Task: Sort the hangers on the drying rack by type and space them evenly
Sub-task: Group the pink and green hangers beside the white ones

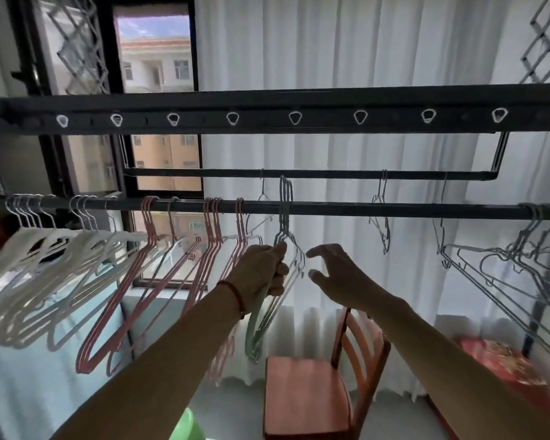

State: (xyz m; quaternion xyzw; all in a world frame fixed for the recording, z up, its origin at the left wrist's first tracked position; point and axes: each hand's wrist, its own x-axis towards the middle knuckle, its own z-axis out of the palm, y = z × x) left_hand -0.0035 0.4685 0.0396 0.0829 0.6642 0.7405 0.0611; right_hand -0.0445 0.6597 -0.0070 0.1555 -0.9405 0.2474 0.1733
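A dark drying rack has a near rail [362, 210] and a far rail [331, 175]. White hangers [45, 252] crowd the near rail's left end, pink hangers [159, 265] hang beside them, and grey wire hangers [527, 255] bunch at the right end. My left hand [261, 268] is closed around a bundle of pale green and white hangers [285, 236] whose hooks reach up to the far rail. My right hand [334, 274] hovers just right of that bundle, fingers spread, holding nothing. Single wire hangers [382, 223] dangle from the far rail.
A wide top bar with white-rimmed holes [296, 118] runs overhead. White curtains [362, 58] hang behind the rack, a window [159, 68] is at the left. Below stand a red wooden chair [305, 392], a green basin [188, 427] and a red patterned object [502, 363].
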